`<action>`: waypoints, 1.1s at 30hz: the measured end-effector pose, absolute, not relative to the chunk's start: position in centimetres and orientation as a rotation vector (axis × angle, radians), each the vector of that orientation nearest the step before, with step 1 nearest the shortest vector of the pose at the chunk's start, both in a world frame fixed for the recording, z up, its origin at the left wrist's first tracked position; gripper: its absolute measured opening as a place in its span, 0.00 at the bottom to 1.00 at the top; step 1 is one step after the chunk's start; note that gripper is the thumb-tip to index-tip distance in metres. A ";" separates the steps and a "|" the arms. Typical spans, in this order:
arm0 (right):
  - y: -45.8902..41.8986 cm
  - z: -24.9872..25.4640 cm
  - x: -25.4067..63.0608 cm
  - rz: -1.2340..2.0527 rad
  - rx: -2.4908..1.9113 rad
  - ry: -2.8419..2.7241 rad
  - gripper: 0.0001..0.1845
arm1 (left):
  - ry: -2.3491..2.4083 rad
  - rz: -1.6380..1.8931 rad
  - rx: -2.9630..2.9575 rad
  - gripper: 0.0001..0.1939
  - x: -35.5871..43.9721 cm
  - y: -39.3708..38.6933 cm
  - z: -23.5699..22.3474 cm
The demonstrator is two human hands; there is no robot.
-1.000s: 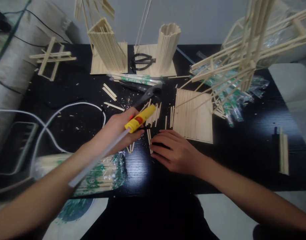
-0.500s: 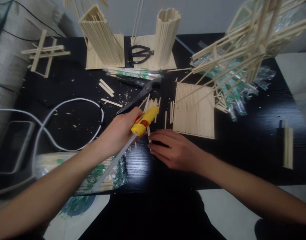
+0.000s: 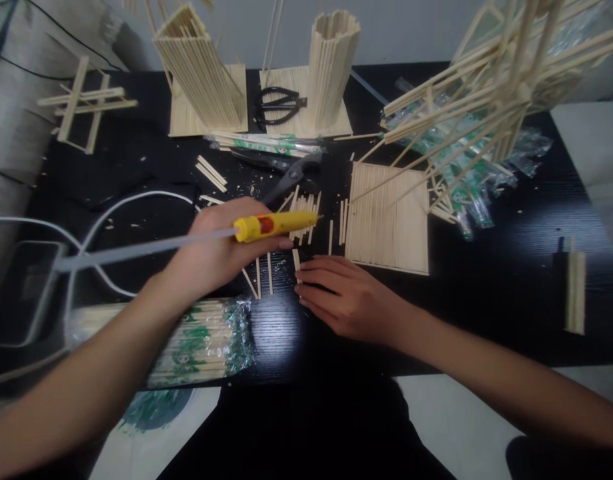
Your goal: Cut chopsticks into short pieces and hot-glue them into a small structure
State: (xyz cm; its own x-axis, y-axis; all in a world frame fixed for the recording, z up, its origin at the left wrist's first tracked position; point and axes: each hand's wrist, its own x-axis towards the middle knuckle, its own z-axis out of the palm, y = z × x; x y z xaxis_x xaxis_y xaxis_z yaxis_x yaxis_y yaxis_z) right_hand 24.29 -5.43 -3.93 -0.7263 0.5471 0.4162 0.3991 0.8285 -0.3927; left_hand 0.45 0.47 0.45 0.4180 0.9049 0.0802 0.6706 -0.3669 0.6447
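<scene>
"Left?"
"White cable (image 3: 156, 194) on the black, grained table (image 3: 491, 293). Left hand (image 3: 221, 230) gripping a yellow glue gun (image 3: 276, 225) above it."
"Right?"
"Short sticks (image 3: 296, 259) touching the right hand (image 3: 349, 297); whether pinched, I can't tell. Grey wall (image 3: 406, 40) behind."

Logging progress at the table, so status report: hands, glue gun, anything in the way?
Left hand gripping yellow glue gun. Right hand touching short wooden piece. Black hand tool lying close beyond left hand; loose sticks nearby.

Left hand (image 3: 213, 261) curled, right hand (image 3: 349, 298) palm-down
</scene>
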 end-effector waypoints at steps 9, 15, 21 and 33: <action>-5.4 -4.1 24.3 0.374 -0.674 -2.465 0.10 | 1.221 0.385 2.116 0.21 -4.3 2.8 0.8; -5.4 -3.9 24.3 0.389 -0.675 -2.463 0.09 | 1.095 0.226 2.164 0.19 -4.3 3.1 0.6; -5.5 -3.9 24.3 0.408 -0.686 -2.450 0.09 | 1.032 0.185 2.242 0.20 -3.7 3.1 0.5; -5.6 -4.0 24.4 0.361 -0.692 -2.463 0.09 | 1.009 0.186 2.255 0.20 -3.7 3.0 0.3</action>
